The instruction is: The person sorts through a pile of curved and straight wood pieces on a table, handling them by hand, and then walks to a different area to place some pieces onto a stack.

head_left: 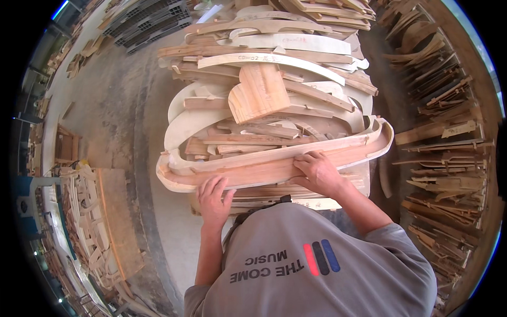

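A long, shallow wooden frame (253, 174) with rounded ends and a raised curved rim lies across the near side of the wood pile, its right end farther from me. My left hand (213, 201) grips its near edge left of the middle, fingertips hooked over onto the wood. Right of the middle, my right hand (319, 173) holds the same frame, with bent fingers on its inner face and the thumb by the near edge. Just beyond it are loose wooden strips (259, 140) and a flat board with a scalloped edge (259, 94).
Curved wooden templates (285, 42) are heaped farther back. Along the right side stands a long rack packed with wooden parts (449, 164). To the left are a bin of curved wood pieces (87, 206) and, farther off, dark stacked pallets (148, 24) on the concrete floor (113, 113).
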{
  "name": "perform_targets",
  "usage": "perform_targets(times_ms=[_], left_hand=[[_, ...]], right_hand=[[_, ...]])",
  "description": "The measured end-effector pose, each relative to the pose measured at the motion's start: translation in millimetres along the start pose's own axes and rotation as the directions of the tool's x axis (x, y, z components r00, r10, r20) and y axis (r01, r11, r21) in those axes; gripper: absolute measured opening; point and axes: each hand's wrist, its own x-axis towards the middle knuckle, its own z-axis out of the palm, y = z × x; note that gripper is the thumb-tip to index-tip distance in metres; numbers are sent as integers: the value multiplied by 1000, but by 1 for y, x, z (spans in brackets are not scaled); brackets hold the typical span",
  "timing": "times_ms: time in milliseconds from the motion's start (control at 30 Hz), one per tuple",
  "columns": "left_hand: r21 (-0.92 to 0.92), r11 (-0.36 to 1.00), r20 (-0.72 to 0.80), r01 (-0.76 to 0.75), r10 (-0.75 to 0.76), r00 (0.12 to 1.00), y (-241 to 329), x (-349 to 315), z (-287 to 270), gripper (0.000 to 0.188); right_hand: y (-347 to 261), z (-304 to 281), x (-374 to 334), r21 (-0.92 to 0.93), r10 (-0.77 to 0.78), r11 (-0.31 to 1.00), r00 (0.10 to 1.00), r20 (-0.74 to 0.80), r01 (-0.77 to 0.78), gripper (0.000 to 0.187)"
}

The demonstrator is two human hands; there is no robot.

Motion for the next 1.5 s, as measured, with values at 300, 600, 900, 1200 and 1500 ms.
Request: perform_targets(times_ms=[300,600,900,1200,1500], left_hand=[[-1,1000,4,-9,9,1000,-1,-2,0,37],[17,999,7,29,-29,1000,-3,-4,4,34],[7,999,-5,38,-38,999,-3,-9,6,32],[10,1000,10,27,-27,1000,2,-4,2,34],[1,999,-4,48,-48,999,5,-5,4,33]], right_hand=[[35,-12,40,247,139,955,983,120,-165,33],[89,26,119,-141,371,928,828,420,-345,52],[90,22,126,23,274,945,824,495,-327,59],[74,-30,125,203,264,888,817,512,-414,53],[71,-27,75,356,79,920,969,236,-162,50]])
